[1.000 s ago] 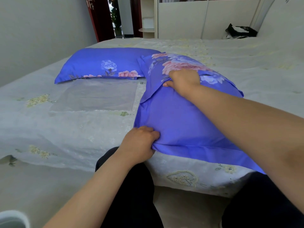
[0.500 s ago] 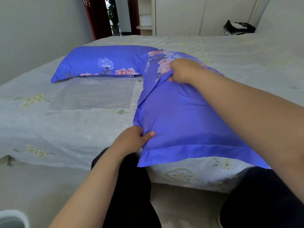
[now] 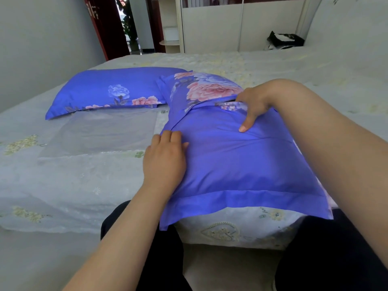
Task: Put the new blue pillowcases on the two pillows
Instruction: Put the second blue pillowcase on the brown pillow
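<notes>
The near pillow (image 3: 241,164) lies in a blue pillowcase at the bed's front edge, its hem hanging over the edge. Its far end, printed with pink flowers (image 3: 205,89), is folded at the opening. My right hand (image 3: 252,106) sits at that fold, fingers tucked under the floral part and thumb pressed on the plain blue cloth. My left hand (image 3: 165,156) rests flat on the pillow's left edge, gripping nothing. A second pillow (image 3: 109,89) in a matching blue floral case lies flat further back on the left.
A folded, see-through grey cloth (image 3: 100,133) lies on the pale floral bedspread (image 3: 63,185) left of the near pillow. A black and white bag (image 3: 285,39) sits at the far right by the wardrobe. A doorway (image 3: 126,24) opens at the back. My dark-trousered knees touch the bed's front.
My left hand let go of the pillow's near corner and slid up its left edge, now lying flat. My right hand shifted right into the fold at the opening.
</notes>
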